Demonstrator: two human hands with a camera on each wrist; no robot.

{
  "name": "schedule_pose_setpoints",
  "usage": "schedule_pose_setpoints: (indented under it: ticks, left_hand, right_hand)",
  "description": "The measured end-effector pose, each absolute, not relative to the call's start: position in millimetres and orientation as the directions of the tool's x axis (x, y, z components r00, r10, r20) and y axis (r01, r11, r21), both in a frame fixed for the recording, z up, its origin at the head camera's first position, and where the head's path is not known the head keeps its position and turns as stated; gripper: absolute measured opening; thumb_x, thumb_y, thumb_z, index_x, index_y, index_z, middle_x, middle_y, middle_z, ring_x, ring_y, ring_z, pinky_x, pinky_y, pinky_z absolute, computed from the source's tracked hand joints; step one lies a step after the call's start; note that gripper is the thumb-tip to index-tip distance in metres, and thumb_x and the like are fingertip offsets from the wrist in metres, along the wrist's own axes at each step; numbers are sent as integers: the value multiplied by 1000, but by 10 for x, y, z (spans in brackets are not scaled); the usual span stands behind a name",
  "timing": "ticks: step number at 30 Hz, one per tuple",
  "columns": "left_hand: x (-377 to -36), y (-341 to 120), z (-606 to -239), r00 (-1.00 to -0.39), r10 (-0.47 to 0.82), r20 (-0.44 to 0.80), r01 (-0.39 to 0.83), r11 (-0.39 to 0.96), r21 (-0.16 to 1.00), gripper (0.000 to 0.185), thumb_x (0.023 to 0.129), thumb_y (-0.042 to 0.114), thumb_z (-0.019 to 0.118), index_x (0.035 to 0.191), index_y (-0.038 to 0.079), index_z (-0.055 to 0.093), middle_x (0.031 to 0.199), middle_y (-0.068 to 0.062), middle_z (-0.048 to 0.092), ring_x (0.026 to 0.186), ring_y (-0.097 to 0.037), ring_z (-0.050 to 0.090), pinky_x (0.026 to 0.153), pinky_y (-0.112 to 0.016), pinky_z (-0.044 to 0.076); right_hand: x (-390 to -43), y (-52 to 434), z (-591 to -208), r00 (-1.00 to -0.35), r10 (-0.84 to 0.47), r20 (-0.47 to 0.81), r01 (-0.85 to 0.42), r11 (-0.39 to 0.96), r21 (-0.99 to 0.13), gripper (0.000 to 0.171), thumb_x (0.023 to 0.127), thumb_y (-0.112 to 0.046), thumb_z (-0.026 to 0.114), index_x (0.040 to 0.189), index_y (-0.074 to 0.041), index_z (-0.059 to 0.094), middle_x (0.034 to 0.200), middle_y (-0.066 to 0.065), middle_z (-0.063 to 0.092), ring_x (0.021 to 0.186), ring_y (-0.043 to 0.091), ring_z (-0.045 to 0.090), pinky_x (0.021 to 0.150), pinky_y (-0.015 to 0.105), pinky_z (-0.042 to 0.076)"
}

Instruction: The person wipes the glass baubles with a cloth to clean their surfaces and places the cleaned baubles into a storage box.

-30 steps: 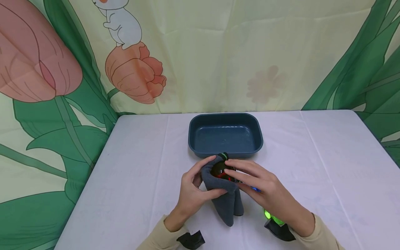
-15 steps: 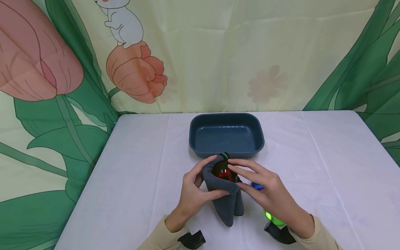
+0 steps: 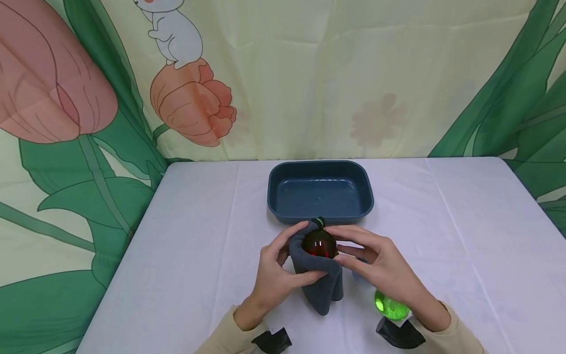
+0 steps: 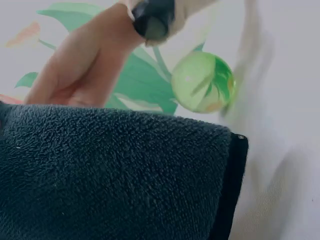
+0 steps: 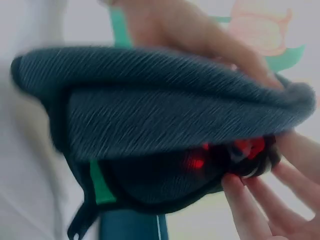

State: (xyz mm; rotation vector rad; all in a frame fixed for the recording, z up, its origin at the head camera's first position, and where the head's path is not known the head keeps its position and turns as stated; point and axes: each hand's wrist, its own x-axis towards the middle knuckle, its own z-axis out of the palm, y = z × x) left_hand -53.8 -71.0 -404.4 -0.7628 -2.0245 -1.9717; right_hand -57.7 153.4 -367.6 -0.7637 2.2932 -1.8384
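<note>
The L hand (image 3: 276, 275) gripped a dark grey cloth (image 3: 319, 282), fingers and thumb curled round its bunched upper part, w/ the loose tail hanging down to the white table (image 3: 199, 255) below the grip. Cupped in that cloth sat a glossy red ball (image 3: 318, 244), partly bare on top, a green-and-black tab poking out just beyond it. The R hand (image 3: 382, 273) pinched the ball's bare side w/ its fingertips (image 5: 240, 200), so both hands were clenched on the same bundle, held just above the table and just short of the blue tray (image 3: 275, 196) on the far side. Main risk, as I judged it: the ball was slick and round, and the R pinch covered only a small patch, so any twist of the cloth could have squeezed it out of the fold toward the tray or off to the side. The cloth tail dragging under the grip could also have snagged. A green ball (image 3: 391, 305) lay near the R wrist, apart from the grip; a careless pull-back of that arm could have knocked it rolling toward the table edge.
</note>
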Motion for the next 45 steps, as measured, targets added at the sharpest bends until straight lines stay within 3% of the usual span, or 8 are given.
schedule_pose_setpoints:
  ticks: [6, 13, 17, 22, 26, 33, 42, 45]
  left_hand:
    - [-550, -731, -4032, -858, 196, 475, 469, -77, 880, 75, 73, -6, 83, 141, 5, 52, 129, -19, 63, 108, -23, 68, 93, -36, 58]
    - [-546, -739, -4017, -862, 224, 455, 437, -130, 890, 75, 74, -10, 81, 141, 5, 52, 128, -21, 62, 107, -22, 68, 91, -36, 58]
    - [-541, -743, -4012, -860, 240, 450, 430, -132, 893, 75, 73, -9, 82, 141, 5, 52, 126, -21, 63, 105, -21, 69, 91, -36, 58]
    - [-540, -741, -4011, -853, 235, 467, 457, -98, 884, 78, 71, -9, 84, 140, 4, 52, 124, -21, 65, 105, -20, 69, 91, -35, 58]
    - [-539, -732, -4015, -846, 231, 480, 475, -81, 876, 79, 70, -8, 86, 140, 4, 52, 125, -20, 65, 107, -20, 68, 93, -34, 57]
    - [-548, -728, -4032, -853, 215, 475, 468, -87, 879, 77, 70, -9, 85, 139, 3, 54, 124, -21, 65, 106, -20, 69, 92, -34, 58]
    - [-566, -736, -4038, -869, 197, 454, 448, -78, 891, 75, 70, -9, 84, 138, 4, 55, 126, -20, 64, 106, -21, 69, 91, -35, 58]
    - [-565, -733, -4035, -870, 202, 449, 441, -87, 893, 74, 71, -9, 84, 138, 4, 55, 127, -20, 64, 106, -21, 69, 91, -35, 58]
  right_hand:
    - [-558, 1515, -3691, -804, -474, 360, -535, 313, -784, 69, 78, 6, 79, 140, -14, 57, 143, 3, 54, 132, 9, 52, 100, 19, 49]
    - [-543, 1498, -3697, -678, -491, 548, -725, 319, -611, 47, 98, -39, 56, 132, -9, 65, 137, 10, 58, 127, 15, 56, 94, 13, 51]
    - [-553, 1496, -3704, -637, -484, 600, -762, 282, -583, 45, 98, -37, 57, 130, -6, 66, 133, 12, 61, 123, 16, 59, 91, 13, 52]
    - [-546, 1493, -3701, -691, -469, 550, -704, 268, -657, 43, 90, -15, 71, 131, -5, 64, 131, 11, 61, 120, 13, 61, 91, 19, 55]
    - [-535, 1491, -3690, -780, -434, 450, -585, 255, -770, 63, 74, 13, 79, 132, -5, 63, 129, 10, 62, 115, 8, 63, 83, 26, 60]
    - [-547, 1500, -3689, -868, -402, 292, -404, 226, -886, 59, 80, 9, 76, 135, -7, 61, 130, 13, 63, 111, 6, 65, 84, 32, 60]
    - [-548, 1503, -3703, -789, -466, 400, -586, 378, -716, 78, 74, 7, 83, 143, -15, 54, 142, 2, 57, 128, 11, 55, 98, 18, 50]
    - [-538, 1503, -3700, -728, -510, 459, -668, 376, -642, 60, 88, -15, 77, 143, -12, 54, 146, 5, 53, 133, 13, 51, 100, 13, 46]
